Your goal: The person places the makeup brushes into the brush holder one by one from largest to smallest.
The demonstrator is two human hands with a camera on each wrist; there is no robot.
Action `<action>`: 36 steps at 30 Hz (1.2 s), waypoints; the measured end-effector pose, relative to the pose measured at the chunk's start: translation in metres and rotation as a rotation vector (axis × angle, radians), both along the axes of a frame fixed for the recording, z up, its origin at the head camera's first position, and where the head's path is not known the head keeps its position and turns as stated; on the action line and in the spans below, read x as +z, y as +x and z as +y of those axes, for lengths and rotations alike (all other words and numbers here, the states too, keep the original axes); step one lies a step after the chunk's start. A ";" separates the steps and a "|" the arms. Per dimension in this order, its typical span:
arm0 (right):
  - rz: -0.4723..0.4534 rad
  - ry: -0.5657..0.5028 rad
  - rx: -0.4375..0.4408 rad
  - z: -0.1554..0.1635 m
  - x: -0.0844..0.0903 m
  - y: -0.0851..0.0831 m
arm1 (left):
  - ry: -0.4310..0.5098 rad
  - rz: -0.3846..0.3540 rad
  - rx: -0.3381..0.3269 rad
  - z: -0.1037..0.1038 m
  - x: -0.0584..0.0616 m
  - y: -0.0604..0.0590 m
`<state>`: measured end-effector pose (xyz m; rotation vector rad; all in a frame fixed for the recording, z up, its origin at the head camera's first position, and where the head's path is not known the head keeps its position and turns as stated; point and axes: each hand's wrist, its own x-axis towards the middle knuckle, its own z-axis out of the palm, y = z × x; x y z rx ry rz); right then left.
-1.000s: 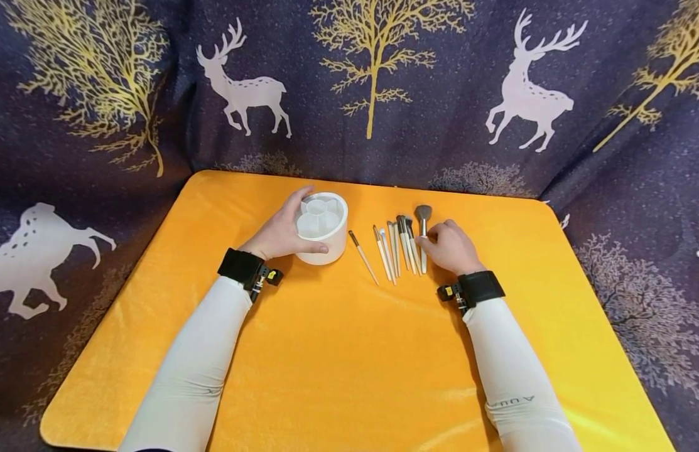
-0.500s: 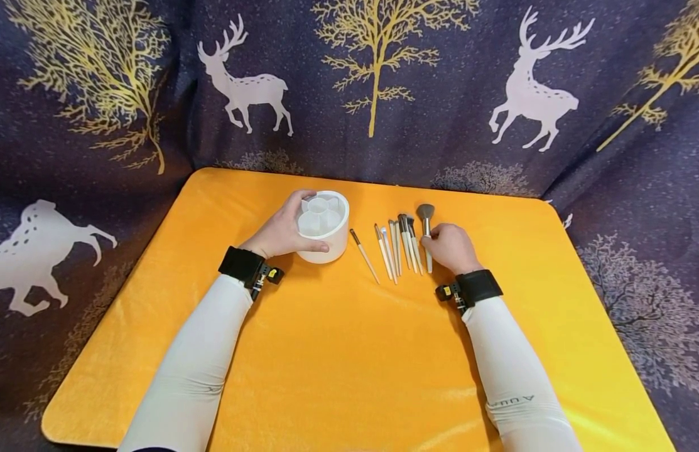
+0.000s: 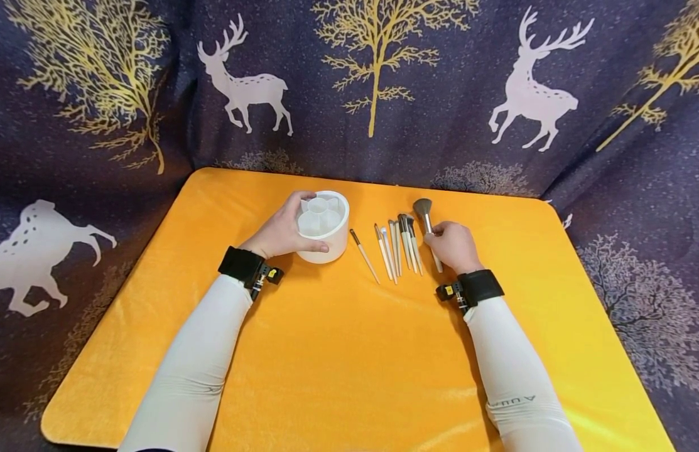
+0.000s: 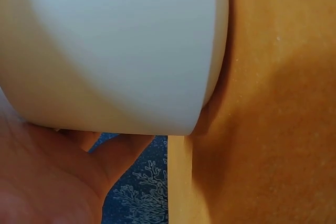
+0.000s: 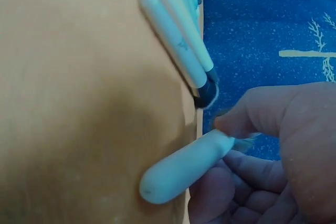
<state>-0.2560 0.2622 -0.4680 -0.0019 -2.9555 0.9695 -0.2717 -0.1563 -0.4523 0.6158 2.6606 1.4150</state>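
A white round brush holder (image 3: 332, 243) with petal-shaped compartments stands upright at the table's back middle. My left hand (image 3: 282, 231) grips it from the left, thumb along its near side. In the left wrist view the holder's smooth wall (image 4: 126, 51) fills much of the picture. My right hand (image 3: 454, 243) pinches a large makeup brush (image 3: 428, 218) by the handle, its fluffy grey head pointing away and to the left. The right wrist view shows the pale handle (image 5: 181, 171) between thumb and fingers, butt end close over the table.
Several slimmer makeup brushes (image 3: 398, 248) lie side by side between the hands, heads away from me. One thin brush (image 3: 364, 256) lies apart, nearer the holder. The table has an orange cloth (image 3: 349, 351). A dark curtain (image 3: 338, 81) with deer and trees hangs behind it.
The large brush, upright in the head view before, is now tilted with its head leftward and its handle end rightward in my right hand. My left hand stays on the holder.
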 end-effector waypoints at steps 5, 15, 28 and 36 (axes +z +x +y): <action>0.057 -0.030 -0.002 -0.004 0.003 0.002 | -0.012 -0.003 -0.006 0.000 0.001 -0.001; 0.135 -0.058 0.011 -0.013 0.011 0.007 | -0.032 0.066 -0.011 0.003 0.008 0.000; 0.145 -0.149 0.038 -0.021 0.021 0.010 | -0.094 0.167 0.004 0.007 0.011 0.001; 0.195 -0.164 0.050 -0.030 0.029 0.014 | -0.051 0.188 -0.016 0.008 0.004 -0.001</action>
